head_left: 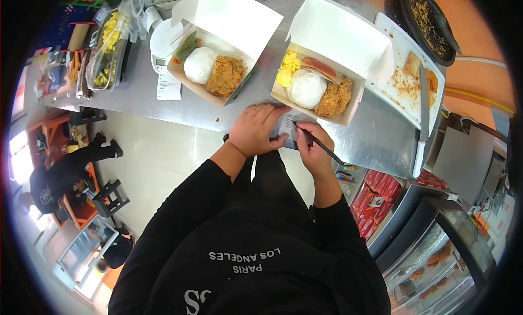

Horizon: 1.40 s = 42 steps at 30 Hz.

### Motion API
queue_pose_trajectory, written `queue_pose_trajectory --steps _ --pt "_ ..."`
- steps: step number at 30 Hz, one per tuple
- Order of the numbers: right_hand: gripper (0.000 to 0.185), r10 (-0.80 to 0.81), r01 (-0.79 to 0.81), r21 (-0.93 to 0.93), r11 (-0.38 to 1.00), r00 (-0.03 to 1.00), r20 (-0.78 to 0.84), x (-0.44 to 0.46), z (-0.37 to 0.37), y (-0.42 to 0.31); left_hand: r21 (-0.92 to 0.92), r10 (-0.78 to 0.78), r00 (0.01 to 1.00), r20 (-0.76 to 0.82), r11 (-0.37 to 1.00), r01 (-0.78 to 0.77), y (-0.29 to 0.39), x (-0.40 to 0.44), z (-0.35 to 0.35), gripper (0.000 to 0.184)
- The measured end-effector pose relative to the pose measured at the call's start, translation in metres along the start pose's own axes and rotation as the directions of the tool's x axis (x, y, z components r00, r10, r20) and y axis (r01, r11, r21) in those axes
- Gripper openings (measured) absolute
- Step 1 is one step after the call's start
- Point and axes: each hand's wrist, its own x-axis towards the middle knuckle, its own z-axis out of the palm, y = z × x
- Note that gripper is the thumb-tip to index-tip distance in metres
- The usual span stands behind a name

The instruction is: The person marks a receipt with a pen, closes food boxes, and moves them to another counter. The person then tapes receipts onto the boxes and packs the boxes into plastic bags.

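The printed receipt (289, 120) lies by the front edge of the worktop (376, 146), just before the right-hand meal box (344, 34). The right hand (316, 147) is closed around a black pen (328, 148), with its tip at the paper. The left hand (256, 129) is partly open and grips nothing that I can see; its thumb is apart from the fingers, which rest beside the receipt. For neat writing, I think the left hand should press the paper's side firmly, and the pen needs only light pressure. The wrist should better keep away from the fried chicken (333, 99). Farther, toward the worktop's right end, a knife (424, 105) lies on the cutting board (388, 32).
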Motion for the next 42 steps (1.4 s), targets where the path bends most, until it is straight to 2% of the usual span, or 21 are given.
queue_pose_trajectory --steps 4,6,9,22,25,27,31,33,37,42 --pt "0.013 -0.023 0.025 -0.045 0.999 0.999 0.028 -0.003 -0.004 0.002 0.013 0.012 1.0 -0.001 1.0 -0.012 0.0 0.001 0.0 0.061" --pt "0.012 0.102 -0.094 0.114 0.989 0.993 -0.061 -0.008 -0.002 0.006 -0.002 0.012 1.0 -0.002 1.0 -0.012 0.001 0.001 -0.001 0.061" --pt "0.012 0.036 -0.036 0.045 0.998 0.999 -0.02 -0.007 -0.003 0.005 -0.014 0.006 1.0 0.004 1.0 -0.006 0.001 0.001 -0.001 0.06" --pt "0.012 0.069 -0.069 0.069 0.995 0.998 -0.002 -0.007 -0.001 0.005 -0.021 0.016 1.0 0.011 1.0 -0.015 0.0 0.001 -0.002 0.06" --pt "0.013 0.02 -0.02 0.009 1.0 1.0 0.016 -0.006 -0.002 0.005 -0.022 0.021 1.0 0.009 1.0 -0.02 0.0 0.001 -0.002 0.06" --pt "0.013 0.17 -0.154 0.141 0.978 0.98 -0.108 -0.01 0.001 0.009 -0.02 0.018 1.0 0.015 1.0 -0.018 0.0 0.001 -0.002 0.06" --pt "0.014 0.168 -0.162 0.126 0.979 0.985 -0.035 -0.011 -0.003 0.005 -0.016 0.025 1.0 0.008 1.0 -0.025 0.0 0.001 -0.002 0.06" --pt "0.014 0.044 -0.045 0.05 0.998 0.999 0.02 -0.007 -0.005 0.004 -0.015 0.026 1.0 0.006 1.0 -0.025 0.0 0.002 -0.002 0.06" --pt "0.014 0.007 -0.007 -0.001 1.0 1.0 0.027 -0.007 -0.004 0.005 -0.015 0.02 1.0 0.011 1.0 -0.02 0.001 0.002 -0.002 0.061" --pt "0.013 0.124 -0.119 0.089 0.989 0.991 -0.048 -0.012 -0.003 0.009 -0.02 0.017 1.0 0.016 1.0 -0.017 0.0 0.001 -0.002 0.063"
